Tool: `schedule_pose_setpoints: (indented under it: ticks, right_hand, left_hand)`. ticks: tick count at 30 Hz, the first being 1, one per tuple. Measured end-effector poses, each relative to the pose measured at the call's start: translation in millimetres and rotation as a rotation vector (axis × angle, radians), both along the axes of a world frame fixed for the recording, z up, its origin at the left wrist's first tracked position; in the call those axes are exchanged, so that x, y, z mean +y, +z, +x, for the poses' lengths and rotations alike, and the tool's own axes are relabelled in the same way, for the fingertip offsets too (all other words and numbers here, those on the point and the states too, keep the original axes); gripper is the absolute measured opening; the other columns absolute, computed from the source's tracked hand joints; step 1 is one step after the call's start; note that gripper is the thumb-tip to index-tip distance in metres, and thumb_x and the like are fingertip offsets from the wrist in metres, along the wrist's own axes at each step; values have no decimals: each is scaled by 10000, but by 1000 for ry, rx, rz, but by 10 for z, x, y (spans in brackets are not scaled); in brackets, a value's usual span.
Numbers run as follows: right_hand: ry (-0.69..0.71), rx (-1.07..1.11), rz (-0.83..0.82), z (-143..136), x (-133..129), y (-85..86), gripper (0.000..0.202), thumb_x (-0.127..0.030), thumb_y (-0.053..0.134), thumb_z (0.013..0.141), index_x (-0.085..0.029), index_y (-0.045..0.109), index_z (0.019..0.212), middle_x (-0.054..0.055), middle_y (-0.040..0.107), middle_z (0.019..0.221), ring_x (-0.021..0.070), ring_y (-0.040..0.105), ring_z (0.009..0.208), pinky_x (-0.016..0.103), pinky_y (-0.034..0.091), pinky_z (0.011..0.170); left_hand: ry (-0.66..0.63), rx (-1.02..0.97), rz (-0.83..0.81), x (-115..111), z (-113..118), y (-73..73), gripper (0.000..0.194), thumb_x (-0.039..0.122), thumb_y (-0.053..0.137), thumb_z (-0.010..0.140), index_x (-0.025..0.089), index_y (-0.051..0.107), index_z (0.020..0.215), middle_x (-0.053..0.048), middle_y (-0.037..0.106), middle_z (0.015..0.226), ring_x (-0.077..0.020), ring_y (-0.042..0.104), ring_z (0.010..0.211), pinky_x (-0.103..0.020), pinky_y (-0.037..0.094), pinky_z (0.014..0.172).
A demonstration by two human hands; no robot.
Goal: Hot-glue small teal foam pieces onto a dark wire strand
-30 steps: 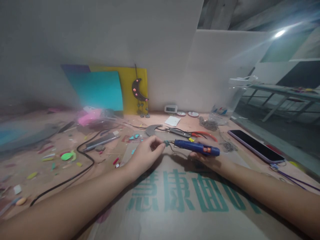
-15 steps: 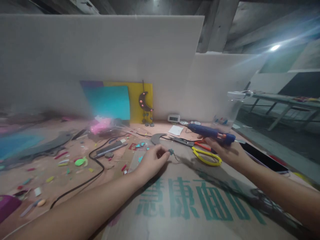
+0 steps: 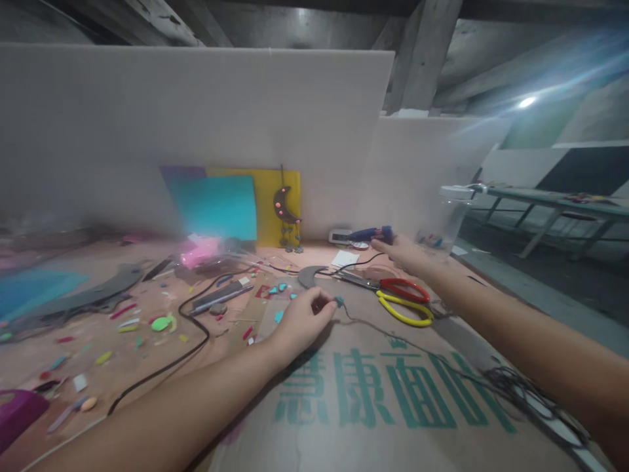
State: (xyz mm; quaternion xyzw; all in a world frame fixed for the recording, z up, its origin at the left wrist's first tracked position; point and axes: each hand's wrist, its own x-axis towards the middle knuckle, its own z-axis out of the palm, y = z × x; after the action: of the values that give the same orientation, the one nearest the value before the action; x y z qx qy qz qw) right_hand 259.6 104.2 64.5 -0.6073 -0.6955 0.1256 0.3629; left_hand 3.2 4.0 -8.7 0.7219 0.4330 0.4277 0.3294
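My left hand (image 3: 303, 324) rests on the printed board (image 3: 354, 446), thumb and fingers pinched on a small blue-grey piece (image 3: 339, 301). A thin dark cord (image 3: 393, 337) trails from that piece to the right. Farther back, my right hand (image 3: 407, 254) is closed around a blue hot glue gun (image 3: 368, 235), whose nozzle points left beside a small white device with a display (image 3: 339, 236). Between my hands lie scissors (image 3: 356, 280) with red and yellow handles. Just beyond my left fingers is a grey crescent (image 3: 306, 276), with small turquoise pieces (image 3: 279, 316) nearby.
A decorated crescent ornament (image 3: 283, 204) hangs against a yellow sheet (image 3: 265, 210) at the back. Coloured scraps (image 3: 160, 324) and a black cable (image 3: 194, 351) spread over the left side. A clear lidded container (image 3: 449, 219) stands at the back right; tangled cord (image 3: 521, 387) lies front right.
My right hand has carried the glue gun back and left, away from above the scissors, to near the white device. My left hand keeps its pinch on the small piece.
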Motion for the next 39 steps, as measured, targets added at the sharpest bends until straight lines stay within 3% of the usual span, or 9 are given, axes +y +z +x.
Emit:
schedule_pose_setpoints:
  ticks: [4, 14, 19, 24, 27, 30, 33, 36, 39]
  right_hand:
    - [-2, -41, -32, -1, 296, -178, 325, -387, 569, 855, -123, 665, 1018, 100, 701, 919, 200, 622, 816, 307, 478, 749]
    - [-59, -256, -146, 147, 419, -410, 405, -469, 570, 846, -98, 682, 963, 159, 714, 891, 228, 641, 760, 293, 450, 661]
    - [-86, -374, -90, 232, 207, -247, 399, -496, 664, 770, -114, 697, 880, 182, 708, 876, 268, 636, 791, 318, 426, 680]
    - [-26, -411, 20, 28, -340, -70, 317, -464, 547, 870, -188, 704, 865, 105, 703, 899, 234, 624, 864, 308, 438, 720]
    - [215, -72, -13, -289, -704, -82, 309, -423, 562, 865, -165, 656, 1007, 89, 694, 1012, 164, 627, 748, 274, 484, 630]
    - [380, 294, -377, -563, -984, -185, 431, -421, 602, 837, -208, 524, 1204, 94, 654, 1129, 84, 559, 485, 258, 474, 433]
    - [423, 525, -584, -698, -1132, -318, 563, -411, 662, 799, -251, 427, 1284, 101, 625, 1180, 80, 569, 449, 259, 483, 372]
    - [456, 640, -637, -727, -1160, -437, 566, -382, 666, 798, -246, 399, 1278, 44, 682, 964, 100, 587, 472, 268, 523, 417]
    - [462, 596, -487, -701, -1131, -512, 427, -340, 633, 819, -221, 448, 1185, -38, 633, 694, 106, 574, 500, 239, 508, 460]
  left_hand:
    - [-6, -1, -13, -6, 3, 3, 148, 303, 535, 822, 167, 567, 776, 4, 591, 718, -148, 556, 697, -252, 412, 646]
    - [-7, 9, -33, -11, -1, 16, 154, 311, 536, 829, 164, 566, 794, -5, 604, 749, -153, 556, 717, -262, 408, 658]
    - [-7, -6, -57, -11, -8, 52, 158, 310, 537, 824, 162, 563, 778, -2, 612, 734, -148, 567, 705, -255, 412, 653]
    - [-1, -13, -46, 4, -16, 32, 164, 322, 550, 822, 164, 579, 788, -4, 629, 755, -150, 574, 717, -255, 420, 661]
    - [20, 33, -17, -18, -23, 68, 159, 312, 551, 822, 166, 572, 763, -5, 628, 753, -153, 572, 730, -257, 416, 675]
    - [15, 48, 18, -49, -31, 121, 147, 291, 542, 831, 165, 579, 763, 0, 629, 753, -146, 573, 731, -249, 422, 685]
    - [19, 67, 39, -75, -34, 156, 141, 278, 538, 836, 164, 588, 768, 1, 631, 747, -142, 571, 723, -244, 425, 683]
    - [25, 100, 53, -92, -31, 170, 141, 265, 537, 833, 163, 593, 753, 2, 639, 738, -143, 572, 723, -244, 430, 688]
    - [25, 138, 43, -97, -25, 168, 148, 270, 535, 837, 161, 590, 753, 0, 637, 740, -145, 572, 724, -247, 427, 686]
